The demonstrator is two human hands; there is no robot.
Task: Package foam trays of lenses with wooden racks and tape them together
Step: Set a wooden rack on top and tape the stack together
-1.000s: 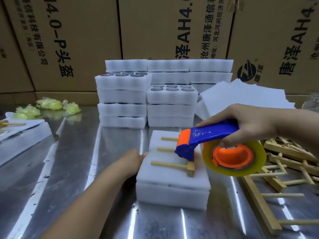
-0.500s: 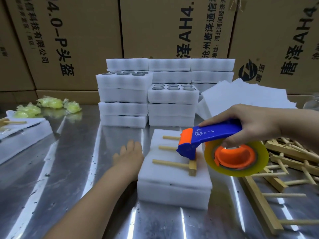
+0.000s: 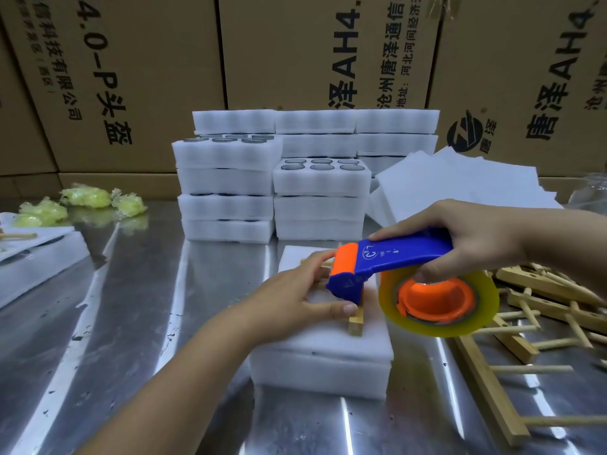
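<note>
A white foam tray stack (image 3: 328, 353) lies on the steel table in front of me, with a wooden rack (image 3: 356, 323) on its top. My left hand (image 3: 289, 297) lies over the rack, thumb at its near end and fingers at its far end, holding it against the foam. My right hand (image 3: 476, 238) grips the blue handle of a tape dispenser (image 3: 404, 254). Its orange and blue nose hovers just above the rack beside my left fingers. The yellowish tape roll (image 3: 486, 310) hangs off the stack's right side. Most of the rack's pegs are hidden under my hand.
Stacked foam trays with lenses (image 3: 322, 178) stand behind. Loose foam sheets (image 3: 460, 182) lean at back right. Several wooden racks (image 3: 542, 310) lie at the right. Crumpled yellow tape wads (image 3: 85, 197) and another foam piece (image 3: 39, 261) sit left. Cardboard boxes (image 3: 312, 50) wall the back.
My left hand moved from the table beside the stack's left edge up onto the rack. The dispenser stayed almost where it was above the stack.
</note>
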